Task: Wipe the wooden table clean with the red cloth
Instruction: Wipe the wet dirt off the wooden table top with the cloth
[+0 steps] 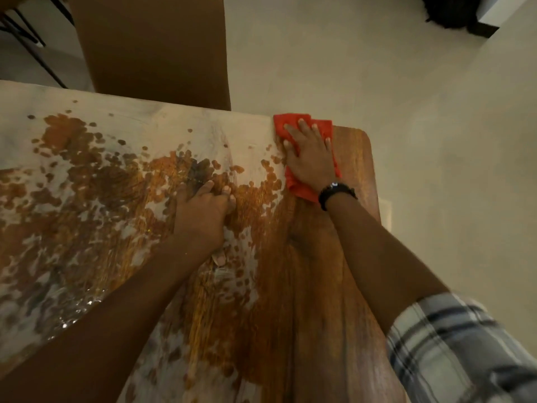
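The wooden table [313,286] fills the lower left, much of it covered in whitish film with brown spots showing through. Its right strip is bare, darker wood. The red cloth [293,123] lies at the table's far right corner, and my right hand [311,158] presses flat on it with fingers spread; a black wristband sits on that wrist. My left hand [203,216] rests on the smeared middle of the table, fingers curled down against the wood, holding nothing.
A brown chair back [151,45] stands against the table's far edge. Black metal legs [29,33] show at the top left. Pale floor [406,112] lies beyond the right edge, with a dark object [453,13] at the top right.
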Demonstrator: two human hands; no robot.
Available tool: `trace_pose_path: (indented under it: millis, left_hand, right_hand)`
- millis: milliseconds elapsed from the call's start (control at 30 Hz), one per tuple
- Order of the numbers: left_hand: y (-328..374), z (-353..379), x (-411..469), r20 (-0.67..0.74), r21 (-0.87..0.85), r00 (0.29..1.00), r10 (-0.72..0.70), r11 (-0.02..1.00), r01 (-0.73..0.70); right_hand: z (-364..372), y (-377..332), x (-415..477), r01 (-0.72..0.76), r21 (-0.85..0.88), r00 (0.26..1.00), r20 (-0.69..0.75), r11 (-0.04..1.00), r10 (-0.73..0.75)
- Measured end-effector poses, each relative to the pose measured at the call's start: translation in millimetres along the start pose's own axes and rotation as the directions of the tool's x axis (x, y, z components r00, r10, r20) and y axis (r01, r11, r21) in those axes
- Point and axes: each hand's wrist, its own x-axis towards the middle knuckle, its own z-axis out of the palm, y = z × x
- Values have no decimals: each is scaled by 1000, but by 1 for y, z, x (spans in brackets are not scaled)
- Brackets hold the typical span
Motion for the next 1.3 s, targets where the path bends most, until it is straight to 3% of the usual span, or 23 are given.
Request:
trace_pose_path:
  millis: [133, 433, 500, 600, 833, 933, 1200, 1300]
  left_hand:
    - [-1, 3, 0, 12, -2, 1000, -21, 1000, 21]
    - [3, -3, -6, -20, -44, 1000, -10, 999, 9]
    - [4, -3, -5, -14, -49, 1000, -3, 999, 2]
    - [5, -2, -5, -40, -74, 999, 5, 997, -8]
    - [2, -2, -2, -7, -81, 1000, -20, 997, 20]
    - [3, -2, -1, 14, -75, 999, -34, 997, 35]
    - [3, -3, -5, 4, -66, 1000, -6, 998, 6]
    - [3, -3, -4, 4, -88, 1000, -9, 996, 10]
  right_hand:
    - [9, -13, 16, -79, 40, 997, -10, 996, 80]
    - [23, -35, -175, 226, 4, 966, 130, 974, -225]
    - [23, -29, -189, 241, -28, 960, 151, 970, -234]
    - [17, -26, -160, 178, -38, 976, 133, 983, -171]
    - [5, -40, 1, -94, 27, 995, 48, 995, 93]
    - [10, -45, 17, -119, 49, 992, 48, 992, 117]
    - [22, -51, -179, 77, -100, 991, 114, 992, -66]
    - [21, -50, -215, 86, -188, 987, 152, 978, -57]
